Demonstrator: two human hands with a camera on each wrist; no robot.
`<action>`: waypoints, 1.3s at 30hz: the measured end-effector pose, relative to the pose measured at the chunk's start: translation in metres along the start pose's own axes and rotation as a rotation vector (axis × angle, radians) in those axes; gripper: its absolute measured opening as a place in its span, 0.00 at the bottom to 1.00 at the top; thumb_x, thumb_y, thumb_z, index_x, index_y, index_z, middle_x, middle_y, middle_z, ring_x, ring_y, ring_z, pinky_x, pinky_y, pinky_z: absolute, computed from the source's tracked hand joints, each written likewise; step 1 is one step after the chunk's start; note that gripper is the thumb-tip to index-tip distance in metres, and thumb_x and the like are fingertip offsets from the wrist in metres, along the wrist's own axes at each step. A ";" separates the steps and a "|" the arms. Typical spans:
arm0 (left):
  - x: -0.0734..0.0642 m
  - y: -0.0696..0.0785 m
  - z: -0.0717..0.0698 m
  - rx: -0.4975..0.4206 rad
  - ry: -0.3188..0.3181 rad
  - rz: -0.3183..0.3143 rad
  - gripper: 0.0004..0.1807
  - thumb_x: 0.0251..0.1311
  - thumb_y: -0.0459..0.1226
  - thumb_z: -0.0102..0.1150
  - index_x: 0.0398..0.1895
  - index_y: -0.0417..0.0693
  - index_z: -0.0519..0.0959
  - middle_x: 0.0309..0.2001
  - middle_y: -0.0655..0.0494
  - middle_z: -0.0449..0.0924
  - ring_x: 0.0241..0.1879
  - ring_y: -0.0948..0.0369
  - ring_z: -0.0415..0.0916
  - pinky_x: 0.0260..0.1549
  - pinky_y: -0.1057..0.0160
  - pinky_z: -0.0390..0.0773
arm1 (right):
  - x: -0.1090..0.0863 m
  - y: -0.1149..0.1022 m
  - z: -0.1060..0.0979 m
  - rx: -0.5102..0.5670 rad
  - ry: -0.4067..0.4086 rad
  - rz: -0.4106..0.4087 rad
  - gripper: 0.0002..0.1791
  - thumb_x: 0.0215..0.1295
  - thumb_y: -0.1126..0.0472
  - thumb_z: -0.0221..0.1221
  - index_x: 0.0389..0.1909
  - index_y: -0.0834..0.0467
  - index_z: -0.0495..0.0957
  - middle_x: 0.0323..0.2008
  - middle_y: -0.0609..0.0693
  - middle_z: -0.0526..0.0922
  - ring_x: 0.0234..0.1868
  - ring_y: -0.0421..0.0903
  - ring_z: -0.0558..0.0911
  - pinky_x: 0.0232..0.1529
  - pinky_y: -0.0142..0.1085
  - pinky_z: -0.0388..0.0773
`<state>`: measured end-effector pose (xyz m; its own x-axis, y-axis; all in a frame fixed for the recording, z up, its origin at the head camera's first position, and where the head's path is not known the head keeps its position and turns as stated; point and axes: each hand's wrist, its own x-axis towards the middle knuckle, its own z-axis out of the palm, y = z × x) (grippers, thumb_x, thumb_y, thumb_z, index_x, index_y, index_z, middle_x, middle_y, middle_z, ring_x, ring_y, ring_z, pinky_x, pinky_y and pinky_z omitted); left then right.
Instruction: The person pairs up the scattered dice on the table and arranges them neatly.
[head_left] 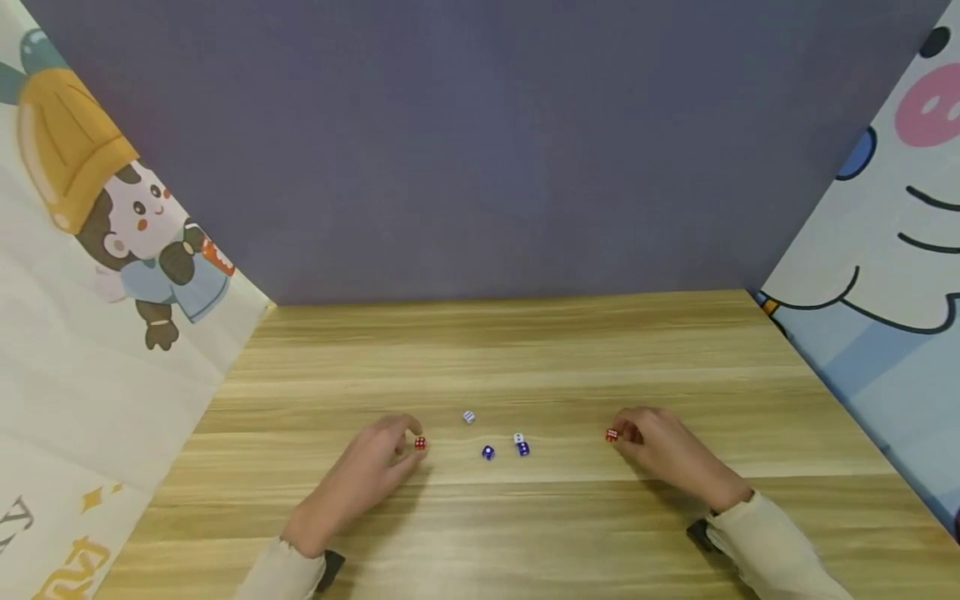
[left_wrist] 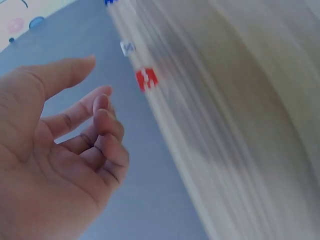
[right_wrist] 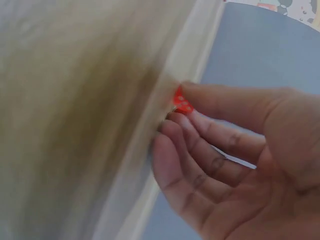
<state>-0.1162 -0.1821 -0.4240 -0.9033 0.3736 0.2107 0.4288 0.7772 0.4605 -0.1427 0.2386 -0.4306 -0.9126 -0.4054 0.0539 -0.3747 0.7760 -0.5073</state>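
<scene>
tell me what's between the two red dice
In the head view, between the left red die and right red die lie a white die, a blue die, and a second white die close beside a second blue die.

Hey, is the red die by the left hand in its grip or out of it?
Out of it: the left wrist view shows a clear gap between the red die and the left hand.

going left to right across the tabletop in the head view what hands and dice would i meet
Left hand, left red die, single white die, single blue die, white-and-blue pair, right red die, right hand.
</scene>
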 end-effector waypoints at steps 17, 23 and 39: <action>0.022 0.033 0.020 0.051 0.044 0.158 0.12 0.55 0.38 0.72 0.40 0.46 0.82 0.30 0.59 0.78 0.29 0.66 0.71 0.44 0.52 0.75 | -0.003 -0.003 -0.003 0.062 0.123 -0.064 0.04 0.59 0.65 0.69 0.35 0.55 0.86 0.28 0.40 0.83 0.27 0.32 0.78 0.28 0.30 0.78; 0.031 0.051 0.024 -0.006 0.032 0.203 0.14 0.57 0.40 0.71 0.43 0.45 0.82 0.32 0.57 0.79 0.31 0.65 0.71 0.38 0.59 0.70 | -0.005 -0.022 -0.001 0.085 0.134 -0.108 0.06 0.58 0.67 0.68 0.36 0.57 0.86 0.28 0.39 0.83 0.28 0.31 0.78 0.28 0.29 0.78; 0.046 0.104 0.045 -0.088 0.045 0.452 0.11 0.61 0.43 0.68 0.41 0.47 0.84 0.37 0.59 0.81 0.36 0.68 0.74 0.43 0.65 0.72 | -0.004 -0.088 0.009 0.115 0.095 -0.352 0.08 0.60 0.67 0.66 0.37 0.52 0.83 0.32 0.37 0.81 0.32 0.32 0.78 0.32 0.33 0.80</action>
<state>-0.1129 -0.0611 -0.4051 -0.6261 0.6411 0.4439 0.7793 0.4947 0.3846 -0.1048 0.1672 -0.3933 -0.7442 -0.5869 0.3188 -0.6522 0.5356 -0.5365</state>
